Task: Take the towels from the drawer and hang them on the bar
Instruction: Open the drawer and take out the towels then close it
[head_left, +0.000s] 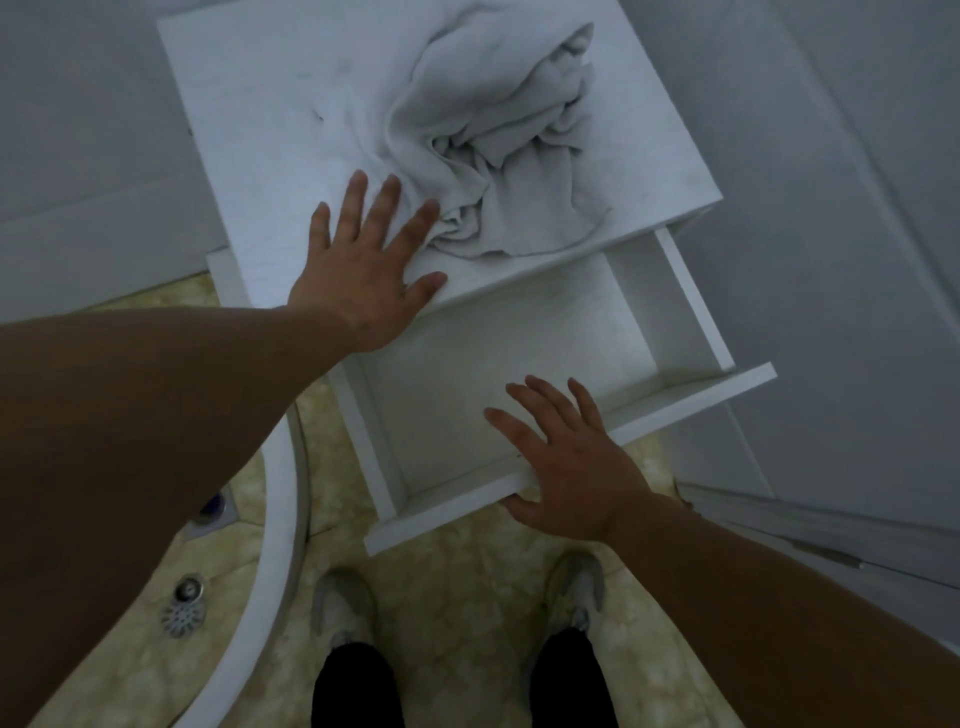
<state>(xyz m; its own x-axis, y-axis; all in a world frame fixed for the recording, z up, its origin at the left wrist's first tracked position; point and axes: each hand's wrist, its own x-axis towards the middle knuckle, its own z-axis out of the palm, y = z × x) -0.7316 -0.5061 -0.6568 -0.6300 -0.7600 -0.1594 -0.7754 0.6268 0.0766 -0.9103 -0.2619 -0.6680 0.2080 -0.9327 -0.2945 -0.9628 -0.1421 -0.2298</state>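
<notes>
A crumpled white towel (498, 150) lies on top of a small white cabinet (249, 135). My left hand (363, 265) lies flat on the cabinet top with straight fingers, its fingertips touching the towel's near edge. Below it the white drawer (696, 306) is pulled out, and nothing shows inside it. My right hand (561, 462) rests with spread, straight fingers on the drawer's front panel (717, 395), fingers over the top edge and thumb against the outer face. No bar is in view.
White walls close in on the left and behind, and a white door or panel (857, 260) stands at the right. A curved white rim (275, 571) and a floor drain (184, 608) are at lower left. My feet stand on yellowish tiles (457, 597).
</notes>
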